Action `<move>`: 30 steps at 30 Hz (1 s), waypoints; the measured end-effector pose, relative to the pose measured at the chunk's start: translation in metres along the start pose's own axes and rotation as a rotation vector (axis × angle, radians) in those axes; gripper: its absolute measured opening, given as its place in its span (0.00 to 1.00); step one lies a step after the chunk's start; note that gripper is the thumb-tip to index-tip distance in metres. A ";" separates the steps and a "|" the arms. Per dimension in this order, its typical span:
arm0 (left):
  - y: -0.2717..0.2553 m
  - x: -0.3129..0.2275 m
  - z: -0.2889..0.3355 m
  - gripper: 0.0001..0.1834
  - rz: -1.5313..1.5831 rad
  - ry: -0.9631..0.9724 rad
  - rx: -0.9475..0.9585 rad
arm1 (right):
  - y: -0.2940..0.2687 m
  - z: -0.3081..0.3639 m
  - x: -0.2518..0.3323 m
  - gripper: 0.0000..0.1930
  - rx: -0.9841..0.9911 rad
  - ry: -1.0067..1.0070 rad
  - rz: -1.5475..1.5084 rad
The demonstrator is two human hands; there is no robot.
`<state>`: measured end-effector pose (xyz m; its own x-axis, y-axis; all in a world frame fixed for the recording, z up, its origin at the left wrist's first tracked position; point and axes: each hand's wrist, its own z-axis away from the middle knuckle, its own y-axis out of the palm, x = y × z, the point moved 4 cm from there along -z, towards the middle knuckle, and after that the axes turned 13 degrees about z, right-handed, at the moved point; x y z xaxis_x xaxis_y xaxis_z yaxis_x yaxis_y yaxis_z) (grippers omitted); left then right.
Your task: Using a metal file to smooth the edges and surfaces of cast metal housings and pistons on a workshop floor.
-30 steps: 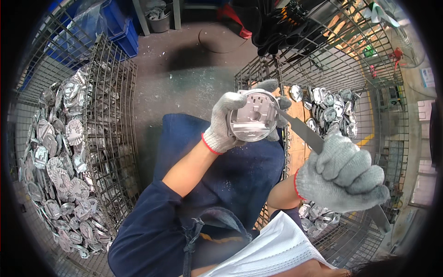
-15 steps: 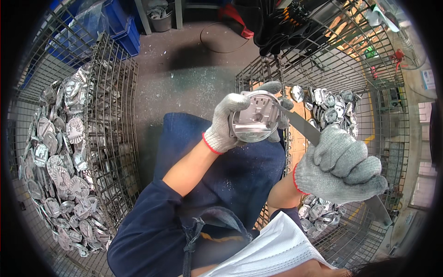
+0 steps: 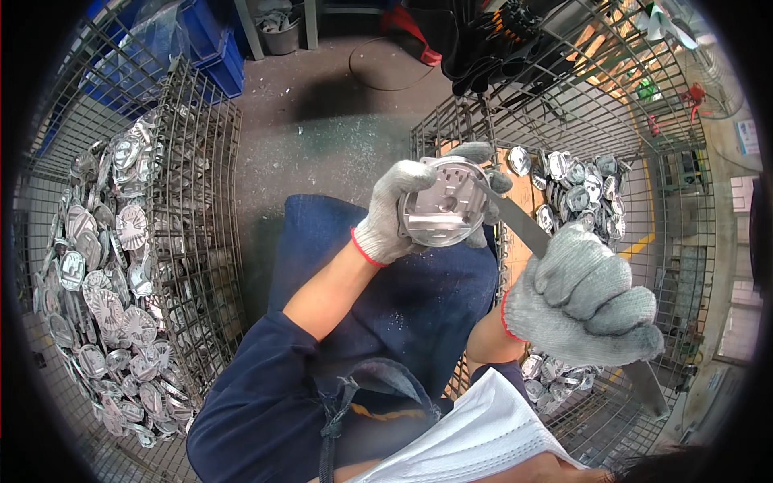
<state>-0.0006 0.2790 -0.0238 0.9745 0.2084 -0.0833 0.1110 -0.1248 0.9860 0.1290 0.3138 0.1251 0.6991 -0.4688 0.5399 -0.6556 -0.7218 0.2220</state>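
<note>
Right fingers (image 3: 602,291) curled round flat bar (image 3: 522,228), long axis slanting up-left, left fingers (image 3: 470,151) gripping disc (image 3: 441,205), recessed face upward

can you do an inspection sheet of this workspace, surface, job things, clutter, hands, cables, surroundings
surface: dark blue cloth over the lap, speckled pale; floor speckled too
job's things: round metal part and flat metal tool, its tip at the part's right side; contact unclear
clutter: left pile of metal parts and right pile of metal parts, inside wire cages
hands: both gloved; left hand grips the part, right hand the tool
cables: thin dark loop on floor, kind unclear
surroundings: blue bins, grey bucket
</note>
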 end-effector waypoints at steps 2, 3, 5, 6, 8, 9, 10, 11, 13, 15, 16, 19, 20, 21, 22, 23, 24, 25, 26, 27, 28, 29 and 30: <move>-0.001 -0.002 0.000 0.50 0.026 -0.019 0.005 | 0.002 -0.001 -0.004 0.31 0.010 -0.004 0.033; 0.000 -0.002 0.000 0.49 0.023 -0.046 0.023 | 0.002 -0.002 -0.006 0.30 0.024 -0.027 -0.016; 0.001 -0.002 0.002 0.49 0.021 -0.072 0.041 | 0.000 -0.004 -0.013 0.30 -0.010 0.002 -0.016; -0.001 -0.003 0.003 0.48 -0.013 -0.062 -0.020 | -0.003 -0.005 -0.019 0.29 -0.065 0.038 -0.049; -0.003 -0.002 0.003 0.47 -0.049 -0.052 -0.068 | -0.003 -0.006 -0.025 0.29 -0.063 0.030 0.018; -0.003 -0.001 0.003 0.46 -0.028 -0.052 -0.060 | -0.005 -0.006 -0.026 0.29 -0.106 0.015 0.030; -0.004 -0.001 0.002 0.46 -0.013 -0.048 -0.048 | -0.005 -0.006 -0.028 0.30 -0.100 0.054 -0.003; -0.004 -0.001 0.000 0.46 -0.020 -0.044 -0.042 | -0.004 -0.007 -0.026 0.30 -0.088 0.059 0.010; -0.006 0.002 -0.001 0.46 0.004 -0.072 -0.036 | -0.004 -0.008 -0.013 0.30 -0.140 0.038 0.093; -0.011 -0.002 -0.005 0.41 0.160 0.005 -0.061 | 0.001 -0.014 0.008 0.29 0.094 0.013 -0.057; -0.011 -0.003 -0.006 0.41 0.193 -0.014 -0.017 | -0.005 -0.015 0.025 0.28 0.027 -0.058 0.014; -0.007 -0.002 -0.006 0.41 0.305 -0.109 0.127 | -0.029 -0.014 0.069 0.26 -0.196 -0.311 0.223; -0.004 0.001 -0.005 0.41 0.373 -0.175 0.204 | -0.038 -0.014 0.072 0.26 -0.202 -0.312 0.231; -0.004 0.002 -0.004 0.41 0.402 -0.177 0.218 | -0.044 -0.015 0.072 0.24 -0.074 -0.253 0.222; -0.004 0.004 -0.003 0.41 0.409 -0.198 0.236 | -0.050 -0.015 0.068 0.23 0.030 -0.170 0.192; -0.006 0.005 -0.001 0.41 0.410 -0.213 0.235 | -0.059 -0.012 0.067 0.23 0.059 -0.188 0.209; -0.007 0.007 0.000 0.42 0.438 -0.236 0.255 | -0.068 -0.009 0.061 0.25 0.034 -0.102 0.238; -0.007 0.007 0.001 0.42 0.438 -0.236 0.279 | -0.078 -0.006 0.056 0.27 -0.008 -0.018 0.220; -0.008 0.007 0.001 0.42 0.437 -0.247 0.286 | -0.086 -0.001 0.051 0.29 -0.047 0.013 0.194; -0.009 0.008 0.001 0.42 0.432 -0.257 0.256 | -0.092 0.004 0.049 0.29 -0.039 0.018 0.231; -0.007 0.006 0.001 0.42 0.430 -0.255 0.291 | -0.101 0.010 0.046 0.29 -0.095 0.054 0.325; -0.005 0.005 0.001 0.42 0.415 -0.256 0.294 | -0.110 0.017 0.043 0.29 -0.182 0.089 0.385; -0.002 0.005 0.000 0.42 0.387 -0.254 0.282 | -0.119 0.024 0.040 0.27 -0.198 0.105 0.383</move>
<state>0.0037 0.2799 -0.0257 0.9671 -0.1416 0.2114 -0.2516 -0.4087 0.8773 0.2417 0.3694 0.1009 0.3694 -0.6219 0.6905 -0.9107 -0.3900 0.1360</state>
